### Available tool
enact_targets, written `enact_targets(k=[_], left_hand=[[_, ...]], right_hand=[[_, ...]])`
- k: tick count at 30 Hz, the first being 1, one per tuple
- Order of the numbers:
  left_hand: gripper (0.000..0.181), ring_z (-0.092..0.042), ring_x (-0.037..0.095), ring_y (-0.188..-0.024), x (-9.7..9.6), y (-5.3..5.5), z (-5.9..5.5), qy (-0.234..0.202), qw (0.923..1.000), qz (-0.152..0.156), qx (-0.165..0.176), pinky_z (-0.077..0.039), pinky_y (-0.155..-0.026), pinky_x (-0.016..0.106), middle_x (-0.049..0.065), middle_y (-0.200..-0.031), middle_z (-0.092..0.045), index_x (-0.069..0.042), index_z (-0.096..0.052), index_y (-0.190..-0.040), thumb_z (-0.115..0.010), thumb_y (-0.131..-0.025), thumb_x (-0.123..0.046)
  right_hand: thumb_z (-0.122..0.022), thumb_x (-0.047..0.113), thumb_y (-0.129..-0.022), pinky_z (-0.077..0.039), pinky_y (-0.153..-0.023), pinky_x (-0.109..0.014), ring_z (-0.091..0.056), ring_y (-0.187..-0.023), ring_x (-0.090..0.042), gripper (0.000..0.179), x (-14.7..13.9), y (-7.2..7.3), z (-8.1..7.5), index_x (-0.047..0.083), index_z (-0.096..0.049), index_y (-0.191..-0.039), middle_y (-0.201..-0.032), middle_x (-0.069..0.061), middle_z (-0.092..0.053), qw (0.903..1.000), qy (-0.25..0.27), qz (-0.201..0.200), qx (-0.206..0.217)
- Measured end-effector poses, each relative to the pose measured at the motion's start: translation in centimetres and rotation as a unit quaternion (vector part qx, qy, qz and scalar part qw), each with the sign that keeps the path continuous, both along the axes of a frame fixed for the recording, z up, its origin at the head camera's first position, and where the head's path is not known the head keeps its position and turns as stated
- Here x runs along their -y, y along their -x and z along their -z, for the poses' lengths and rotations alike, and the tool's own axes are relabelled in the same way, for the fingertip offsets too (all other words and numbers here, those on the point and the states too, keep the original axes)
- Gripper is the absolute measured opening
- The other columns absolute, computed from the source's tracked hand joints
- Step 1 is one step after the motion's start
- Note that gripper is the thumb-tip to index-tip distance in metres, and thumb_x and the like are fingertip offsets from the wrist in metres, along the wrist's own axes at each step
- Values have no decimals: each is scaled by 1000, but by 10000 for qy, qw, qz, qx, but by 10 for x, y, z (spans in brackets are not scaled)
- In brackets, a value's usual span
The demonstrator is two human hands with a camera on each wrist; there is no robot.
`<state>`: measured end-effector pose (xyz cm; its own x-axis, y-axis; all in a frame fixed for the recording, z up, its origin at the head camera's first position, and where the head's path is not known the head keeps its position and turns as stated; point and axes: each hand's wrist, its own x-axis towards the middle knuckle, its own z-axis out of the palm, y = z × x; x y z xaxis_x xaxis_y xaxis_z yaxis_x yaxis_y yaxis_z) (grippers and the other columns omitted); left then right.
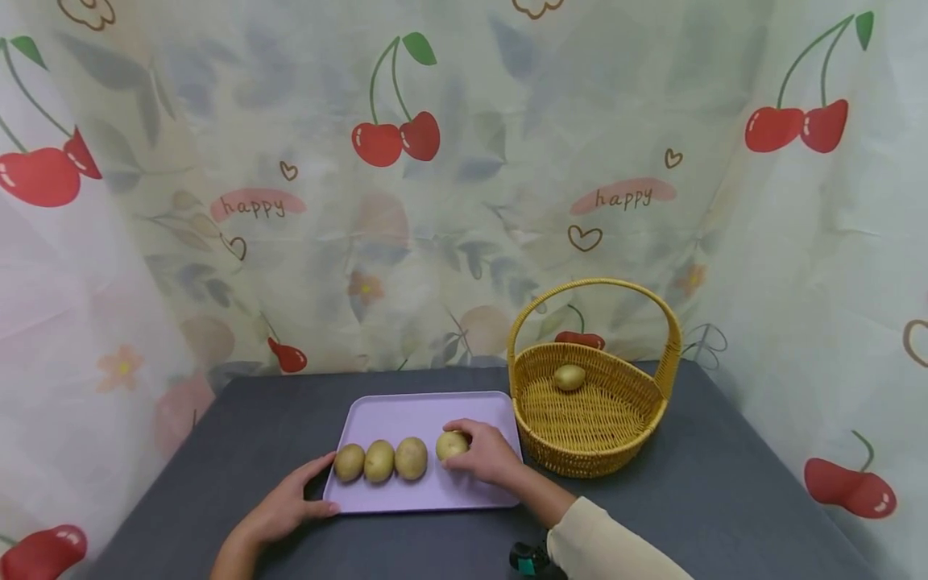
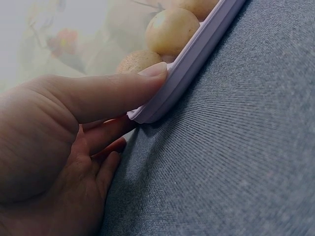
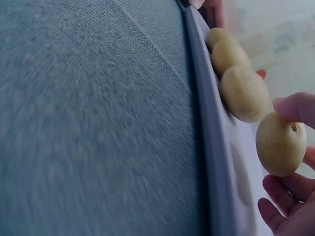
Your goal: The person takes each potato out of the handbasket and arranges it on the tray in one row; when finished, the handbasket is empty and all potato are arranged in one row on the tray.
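Over the right part of the lilac tray [image 1: 478, 495], my right hand [image 1: 487, 455] grips a potato [image 1: 453, 445] between thumb and fingers. The right wrist view shows this potato [image 3: 281, 143] raised off the tray, with a small dark eye near the thumb. My left hand [image 1: 286, 503] holds the tray's near left corner, its thumb [image 2: 123, 93] against the rim and its other fingers partly hidden behind. Three potatoes sit in a row on the tray's left half: a left one [image 1: 350, 463], a middle one [image 1: 379, 461] and a right one [image 1: 411, 458].
A golden wicker basket [image 1: 589, 459] with a tall arched handle stands right of the tray, holding one potato [image 1: 569, 377]. Both are on a dark grey cloth-covered table [image 1: 275, 427]. A patterned curtain [image 1: 464, 201] hangs behind and at the sides. A small black object [image 1: 532, 560] shows beside the right sleeve.
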<state>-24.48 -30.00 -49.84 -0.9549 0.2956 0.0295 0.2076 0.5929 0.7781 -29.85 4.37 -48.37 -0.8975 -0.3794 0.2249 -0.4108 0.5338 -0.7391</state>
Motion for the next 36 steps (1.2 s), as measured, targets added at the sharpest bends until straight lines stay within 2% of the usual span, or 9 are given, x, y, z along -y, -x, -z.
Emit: enact_targets(k=[9,18,25,29,32,36], left_hand=[[84,-29,49,-134,0,2,1,-33,10000,8,-25,-20,-107,63,32,-144,-38,8,-38,-144,-82,-77,-20],[84,-30,49,-134,2,3,1,-40,10000,9,-50,-21,-107,64,31,-144,-39,7,-39,-144,-82,-77,-19],[84,-29,50,-134,2,1,0,-7,10000,7,9,-20,-107,64,33,-144,-38,8,-38,-144,-81,-78,-20],[84,-28,50,-134,2,0,-1,-39,10000,23,-5,-20,-107,64,33,-144,-37,8,-38,-144,-81,-78,-20],[84,-28,50,-134,1,1,-1,-73,10000,59,-6,-20,-107,64,33,-144,-37,8,-37,-144,-81,-78,-20],[84,-28,50,-134,1,1,-1,-79,9999,80,-9,-19,-107,64,33,-144,-37,9,-37,-144,-81,-78,-20]], right_hand=[[-86,20,-68,-48,-79,-33,-58,-88,-17,53,14,0,12,7,-68,-115,-104,-5,-68,9995,-98,271,-111],[-86,28,-70,-44,-77,-35,-50,-91,-20,56,20,-2,12,13,-66,-120,-106,-2,-65,9980,-513,372,-31],[-86,26,-71,-45,-85,-39,-52,-102,-23,66,17,-3,11,14,-59,-130,-115,-5,-62,9963,-855,-6,17],[-86,25,-72,-44,-89,-40,-51,-106,-24,71,15,-5,8,15,-54,-135,-118,-6,-60,9962,-865,-55,29],[-85,24,-73,-42,-93,-43,-51,-111,-26,74,11,-9,3,13,-52,-137,-122,-8,-59,9957,-900,-194,-100],[-84,21,-73,-42,-96,-43,-53,-114,-29,76,2,-13,-9,10,-49,-140,-130,-12,-56,9931,-974,-582,-294]])
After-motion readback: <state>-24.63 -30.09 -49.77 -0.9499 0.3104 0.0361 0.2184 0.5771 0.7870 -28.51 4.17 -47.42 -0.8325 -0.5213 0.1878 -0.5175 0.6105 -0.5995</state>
